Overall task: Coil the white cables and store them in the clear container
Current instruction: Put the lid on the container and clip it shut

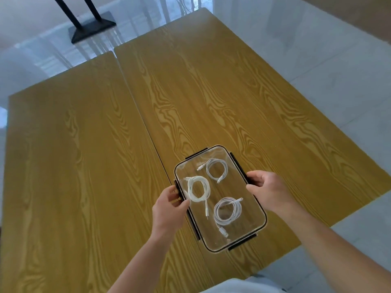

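A clear container (261, 210) with a clear lid and black clasps sits on the near part of the wooden table. Three coiled white cables lie inside it: one at the far end (216, 168), one at the left (198, 188), one at the near right (227, 210). My left hand (169, 208) grips the container's left long side at a black clasp. My right hand (267, 188) holds the right long side, thumb on the lid and fingers over a clasp.
Two wooden tabletops (84, 144) meet at a seam running just left of the container. A black stand base (91, 28) rests on the glossy tiled floor beyond the table. Pale floor lies to the right of the table edge.
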### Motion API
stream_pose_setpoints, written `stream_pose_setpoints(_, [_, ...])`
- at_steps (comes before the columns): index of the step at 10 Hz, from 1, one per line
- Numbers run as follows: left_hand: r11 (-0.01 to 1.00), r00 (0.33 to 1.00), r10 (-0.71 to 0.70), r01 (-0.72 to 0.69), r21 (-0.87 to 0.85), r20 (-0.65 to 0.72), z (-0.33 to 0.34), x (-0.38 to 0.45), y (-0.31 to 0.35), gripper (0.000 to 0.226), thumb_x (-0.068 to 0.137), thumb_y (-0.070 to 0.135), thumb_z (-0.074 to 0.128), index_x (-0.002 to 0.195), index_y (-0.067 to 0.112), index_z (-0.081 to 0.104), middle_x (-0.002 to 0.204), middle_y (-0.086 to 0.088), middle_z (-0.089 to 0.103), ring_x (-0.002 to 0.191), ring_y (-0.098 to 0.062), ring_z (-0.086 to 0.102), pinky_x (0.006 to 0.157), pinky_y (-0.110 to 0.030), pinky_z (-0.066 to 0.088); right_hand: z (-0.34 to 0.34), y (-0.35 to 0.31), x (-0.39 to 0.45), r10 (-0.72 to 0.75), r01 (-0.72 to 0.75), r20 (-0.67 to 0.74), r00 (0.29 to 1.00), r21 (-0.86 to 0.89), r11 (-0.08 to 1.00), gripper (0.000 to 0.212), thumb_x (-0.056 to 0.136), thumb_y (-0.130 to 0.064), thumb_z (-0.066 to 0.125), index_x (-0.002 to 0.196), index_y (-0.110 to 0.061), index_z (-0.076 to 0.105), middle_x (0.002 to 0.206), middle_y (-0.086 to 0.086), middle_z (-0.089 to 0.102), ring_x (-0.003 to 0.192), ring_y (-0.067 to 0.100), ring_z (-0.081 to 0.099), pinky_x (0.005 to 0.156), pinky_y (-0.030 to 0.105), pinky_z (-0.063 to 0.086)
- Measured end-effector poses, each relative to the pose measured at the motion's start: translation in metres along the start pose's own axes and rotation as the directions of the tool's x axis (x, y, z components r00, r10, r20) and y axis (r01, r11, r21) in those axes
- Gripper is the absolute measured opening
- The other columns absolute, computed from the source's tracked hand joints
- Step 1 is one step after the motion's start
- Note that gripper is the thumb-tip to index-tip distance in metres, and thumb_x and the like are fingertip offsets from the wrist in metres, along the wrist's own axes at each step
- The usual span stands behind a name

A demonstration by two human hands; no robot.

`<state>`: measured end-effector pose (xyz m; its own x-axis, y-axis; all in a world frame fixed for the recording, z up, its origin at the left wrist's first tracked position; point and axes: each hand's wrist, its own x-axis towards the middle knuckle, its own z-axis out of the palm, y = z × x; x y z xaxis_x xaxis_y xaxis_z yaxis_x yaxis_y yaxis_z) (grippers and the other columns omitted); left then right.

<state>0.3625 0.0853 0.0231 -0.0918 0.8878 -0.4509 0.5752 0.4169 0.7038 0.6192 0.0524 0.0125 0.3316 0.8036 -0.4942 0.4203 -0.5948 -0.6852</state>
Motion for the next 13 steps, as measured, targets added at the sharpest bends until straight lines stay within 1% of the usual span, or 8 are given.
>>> stream_pose_setpoints(1, [0.995,0.997,-0.078,0.078,-0.064,-0.007,0.007,-0.005,-0.008,0.049,0.084,0.020,0.077,0.130,0.017,0.059,0.103,0.013,0.069,0.093,-0.004,0.068,0.083,-0.028,0.059,-0.002,0.001,0.004,0.008,-0.007,0.032,0.999,-0.003,1.000,0.042,0.086,-0.011,0.071,0.128,-0.015,0.065,0.119,0.000,0.071,0.108,0.012,0.065,0.103,0.033,0.050])
stream_pose_setpoints(2, [0.991,0.995,-0.101,0.100,-0.088,-0.002,0.012,-0.008,-0.010,0.042,0.085,0.020,0.076,0.125,0.018,0.062,0.099,0.014,0.069,0.092,-0.006,0.069,0.085,-0.032,0.060,-0.003,0.001,0.006,-0.006,0.006,0.047,0.999,0.000,1.000,0.042,0.088,-0.009,0.070,0.129,-0.013,0.064,0.121,0.002,0.070,0.104,0.009,0.062,0.099,0.025,0.048])
stream_pose_setpoints(5, [0.979,0.989,-0.148,0.149,-0.138,0.020,0.015,0.001,-0.016,0.043,0.083,0.021,0.078,0.123,0.018,0.063,0.105,0.006,0.072,0.099,-0.012,0.070,0.087,-0.039,0.060,0.000,0.003,0.007,-0.021,0.022,0.053,0.998,-0.007,1.000,0.041,0.090,-0.008,0.067,0.131,-0.013,0.063,0.123,0.003,0.070,0.107,0.009,0.063,0.098,0.024,0.048])
stream_pose_setpoints(7, [0.963,0.981,-0.190,0.193,-0.186,0.033,0.017,0.002,-0.021,0.040,0.082,0.020,0.078,0.120,0.021,0.064,0.104,0.004,0.074,0.099,-0.013,0.071,0.087,-0.039,0.060,0.001,0.000,0.005,-0.017,0.018,0.044,0.999,-0.030,0.999,0.040,0.091,-0.009,0.066,0.131,-0.014,0.063,0.123,0.002,0.069,0.104,0.007,0.061,0.097,0.022,0.047])
stream_pose_setpoints(8, [0.956,0.978,-0.203,0.209,-0.204,0.051,0.016,0.004,-0.021,0.039,0.082,0.018,0.078,0.119,0.019,0.065,0.104,0.003,0.075,0.096,-0.014,0.073,0.084,-0.039,0.061,0.005,0.000,0.002,-0.019,0.020,0.023,1.000,-0.035,0.999,0.041,0.094,-0.009,0.062,0.134,-0.015,0.060,0.126,0.002,0.068,0.114,0.011,0.062,0.098,0.022,0.046])
stream_pose_setpoints(9, [0.949,0.976,-0.207,0.217,-0.227,0.068,0.015,0.004,-0.021,0.045,0.084,0.015,0.076,0.126,0.015,0.062,0.104,0.001,0.076,0.091,-0.013,0.074,0.080,-0.036,0.062,0.008,0.001,0.000,-0.027,0.028,0.013,1.000,-0.056,0.998,0.042,0.095,-0.011,0.060,0.137,-0.016,0.057,0.130,0.001,0.066,0.120,0.013,0.061,0.099,0.023,0.045])
stream_pose_setpoints(12, [0.915,0.968,-0.229,0.250,-0.317,0.102,0.013,0.002,-0.021,0.052,0.085,0.012,0.075,0.134,0.014,0.058,0.108,0.001,0.074,0.092,-0.012,0.074,0.079,-0.031,0.062,0.017,0.003,-0.009,0.011,-0.010,-0.029,1.000,0.021,1.000,0.044,0.098,-0.012,0.055,0.142,-0.016,0.053,0.139,0.002,0.060,0.129,0.015,0.055,0.100,0.021,0.041])
stream_pose_setpoints(13, [0.895,0.961,-0.232,0.272,-0.354,0.152,0.009,-0.002,-0.016,0.049,0.089,0.009,0.071,0.135,0.017,0.056,0.108,0.003,0.074,0.092,-0.012,0.073,0.074,-0.025,0.060,0.017,-0.002,-0.012,0.053,-0.052,-0.011,0.999,0.065,0.997,0.047,0.098,-0.016,0.055,0.145,-0.017,0.049,0.146,0.004,0.054,0.136,0.017,0.048,0.111,0.031,0.039])
